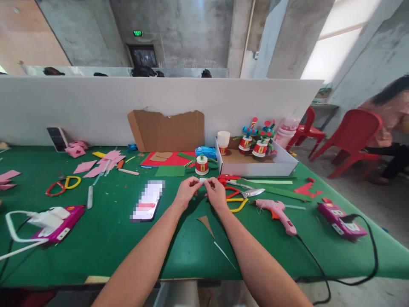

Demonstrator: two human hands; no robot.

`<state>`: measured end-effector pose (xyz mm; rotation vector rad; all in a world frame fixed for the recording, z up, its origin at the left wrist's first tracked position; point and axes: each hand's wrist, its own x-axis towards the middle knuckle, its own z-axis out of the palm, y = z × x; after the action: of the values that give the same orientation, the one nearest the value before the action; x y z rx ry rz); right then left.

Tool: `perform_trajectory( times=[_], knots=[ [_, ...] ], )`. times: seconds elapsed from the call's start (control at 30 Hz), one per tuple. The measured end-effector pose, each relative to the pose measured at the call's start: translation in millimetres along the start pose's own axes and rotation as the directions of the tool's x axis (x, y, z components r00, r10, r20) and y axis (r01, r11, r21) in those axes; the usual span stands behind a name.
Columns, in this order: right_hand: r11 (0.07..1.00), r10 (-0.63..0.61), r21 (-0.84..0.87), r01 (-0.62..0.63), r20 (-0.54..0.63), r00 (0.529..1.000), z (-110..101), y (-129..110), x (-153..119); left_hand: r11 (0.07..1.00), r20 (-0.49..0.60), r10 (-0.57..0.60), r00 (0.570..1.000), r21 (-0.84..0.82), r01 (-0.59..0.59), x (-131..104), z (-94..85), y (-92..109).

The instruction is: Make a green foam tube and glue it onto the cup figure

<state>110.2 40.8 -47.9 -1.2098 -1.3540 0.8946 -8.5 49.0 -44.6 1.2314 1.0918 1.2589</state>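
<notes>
Between my fingertips is a small white piece [203, 180], perhaps paper; its exact kind is too small to tell. My left hand [186, 190] pinches its left end and my right hand [216, 192] pinches the right. Just beyond them stands a red and white paper cup [201, 165] with green coiled arms, upside down. Close to my right hand lie orange-and-yellow-handled scissors [244, 195] and a red-handled tool [228, 178]. A brown paper scrap [206, 225] and a thin white strip [224, 255] rest on the table between my forearms.
A pink glue gun [277, 213] and a purple power strip [341, 220] with trailing cables lie right. A white box [258, 169] holds cup figures. Left are a phone [148, 200], scissors [63, 185], pink paper [104, 164] and another power strip [60, 225]. A person [390, 115] sits far right.
</notes>
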Motion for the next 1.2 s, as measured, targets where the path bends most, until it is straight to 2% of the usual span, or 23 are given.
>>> perform_trajectory(
  times=[0.27,0.57,0.67,0.8,1.03,1.2],
  knots=[
    [0.998,-0.038,-0.048,0.038,-0.003,0.999,-0.9,4.2,2.3,0.999,-0.017,0.009,1.000,0.042,-0.009,1.9,-2.8,-3.3],
    [0.996,0.074,0.043,-0.072,-0.048,0.996,-0.5,13.3,6.7,1.000,-0.011,-0.030,0.999,0.010,0.030,3.3,-2.7,-3.6],
    [0.993,0.090,0.077,-0.084,-0.079,0.993,-0.8,13.3,7.0,1.000,-0.044,-0.027,0.999,-0.009,0.026,3.9,-3.9,-3.3],
    [0.994,0.084,0.074,-0.078,-0.078,0.993,-1.1,11.6,6.5,0.998,-0.090,-0.003,0.996,0.056,0.008,3.1,-3.6,-2.1],
    [0.997,0.069,0.034,-0.068,-0.019,0.997,-1.3,7.1,4.1,0.992,-0.037,0.015,0.999,0.127,-0.011,2.6,-3.0,-3.8],
    [0.996,0.082,0.027,-0.082,-0.033,0.996,-0.6,7.8,5.1,0.998,-0.020,0.000,1.000,0.066,0.001,3.3,-3.9,-2.6]
  ],
)
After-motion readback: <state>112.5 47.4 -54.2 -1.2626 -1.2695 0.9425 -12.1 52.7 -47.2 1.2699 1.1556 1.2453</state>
